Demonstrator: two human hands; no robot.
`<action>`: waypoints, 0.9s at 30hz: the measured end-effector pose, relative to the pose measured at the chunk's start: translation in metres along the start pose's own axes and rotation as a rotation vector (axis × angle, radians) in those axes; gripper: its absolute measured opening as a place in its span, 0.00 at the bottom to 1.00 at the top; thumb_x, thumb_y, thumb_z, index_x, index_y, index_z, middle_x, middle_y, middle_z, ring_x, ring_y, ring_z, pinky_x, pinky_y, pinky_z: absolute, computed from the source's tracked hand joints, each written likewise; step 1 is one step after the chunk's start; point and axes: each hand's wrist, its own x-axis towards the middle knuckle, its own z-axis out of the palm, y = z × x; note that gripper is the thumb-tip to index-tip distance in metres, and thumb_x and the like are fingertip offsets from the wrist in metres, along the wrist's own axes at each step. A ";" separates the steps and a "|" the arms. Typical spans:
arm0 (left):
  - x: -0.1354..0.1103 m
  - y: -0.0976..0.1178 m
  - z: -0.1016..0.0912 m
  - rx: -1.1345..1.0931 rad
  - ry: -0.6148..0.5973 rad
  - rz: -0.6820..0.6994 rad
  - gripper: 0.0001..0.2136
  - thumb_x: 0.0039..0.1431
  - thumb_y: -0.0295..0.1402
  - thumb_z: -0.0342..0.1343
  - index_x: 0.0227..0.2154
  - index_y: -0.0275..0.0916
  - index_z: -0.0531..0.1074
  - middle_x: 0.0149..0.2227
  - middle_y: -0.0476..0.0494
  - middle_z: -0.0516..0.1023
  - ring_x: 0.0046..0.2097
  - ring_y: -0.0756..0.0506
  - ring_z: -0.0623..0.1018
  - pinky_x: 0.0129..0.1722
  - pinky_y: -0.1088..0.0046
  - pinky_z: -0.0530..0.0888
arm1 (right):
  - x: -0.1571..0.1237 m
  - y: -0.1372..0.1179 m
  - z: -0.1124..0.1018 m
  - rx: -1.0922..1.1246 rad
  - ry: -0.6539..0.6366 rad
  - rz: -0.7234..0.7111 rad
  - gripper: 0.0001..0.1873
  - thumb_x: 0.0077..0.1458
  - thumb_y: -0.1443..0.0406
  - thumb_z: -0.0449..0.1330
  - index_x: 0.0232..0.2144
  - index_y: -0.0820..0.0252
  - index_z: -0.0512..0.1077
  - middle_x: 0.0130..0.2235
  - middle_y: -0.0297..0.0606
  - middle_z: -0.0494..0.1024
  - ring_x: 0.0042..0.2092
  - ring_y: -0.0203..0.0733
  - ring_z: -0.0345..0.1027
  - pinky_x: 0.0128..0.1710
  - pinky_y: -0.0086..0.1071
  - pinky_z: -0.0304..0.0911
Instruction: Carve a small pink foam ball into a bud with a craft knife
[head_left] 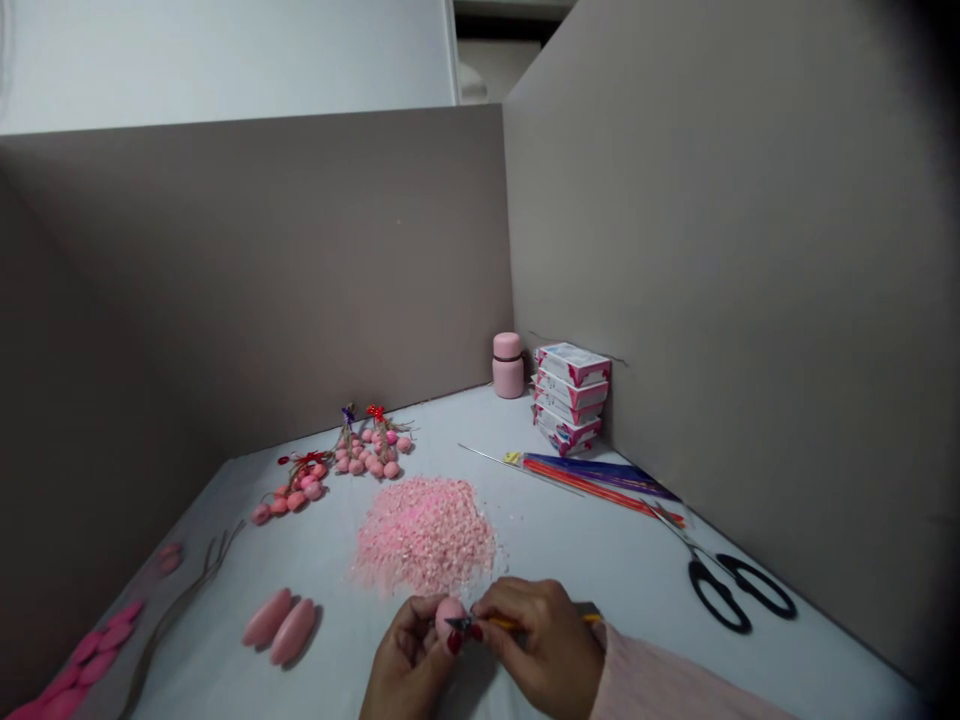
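Note:
My left hand (411, 655) is closed around a small pink ball (450, 610), pinching it between thumb and fingers at the bottom centre. In my right hand (541, 632) is a craft knife (504, 624) with a yellow handle, gripped like a pen. Its dark pointed blade lies against the ball's right side, close to my left thumb. Just beyond both hands spreads a heap of pink shavings (427, 535). Two smooth pink oval pieces (279, 628) lie side by side to the left of my left hand.
Black-handled scissors (720, 580) lie at right, near bundles of red and blue strips (600, 480). Stacked boxes (571, 398) and a pink flask (508, 366) stand at the back. Clusters of pink balls (367, 455), brown cords (176, 605) and bright pink pieces (86, 665) lie leftward. Grey panels (360, 260) enclose the table.

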 end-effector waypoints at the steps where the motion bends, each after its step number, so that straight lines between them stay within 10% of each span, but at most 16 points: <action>1: -0.001 0.001 0.001 0.008 0.007 -0.004 0.14 0.36 0.38 0.69 0.24 0.35 0.75 0.23 0.47 0.78 0.28 0.49 0.73 0.31 0.75 0.67 | 0.000 0.001 0.000 -0.006 -0.001 0.006 0.07 0.54 0.67 0.55 0.27 0.57 0.72 0.26 0.32 0.75 0.28 0.35 0.69 0.29 0.25 0.55; 10: -0.004 0.004 0.005 0.052 -0.021 -0.033 0.15 0.33 0.40 0.70 0.24 0.35 0.76 0.21 0.50 0.73 0.26 0.52 0.70 0.28 0.78 0.65 | 0.008 0.016 -0.006 -0.115 0.044 0.141 0.08 0.55 0.66 0.55 0.25 0.58 0.72 0.25 0.32 0.75 0.28 0.35 0.68 0.28 0.25 0.54; 27: 0.003 -0.005 -0.004 -0.089 -0.083 -0.076 0.11 0.40 0.36 0.67 0.27 0.37 0.77 0.25 0.46 0.78 0.32 0.47 0.76 0.38 0.73 0.68 | 0.001 0.001 -0.002 -0.066 0.038 -0.020 0.09 0.56 0.65 0.53 0.26 0.57 0.71 0.25 0.33 0.74 0.28 0.35 0.68 0.28 0.26 0.54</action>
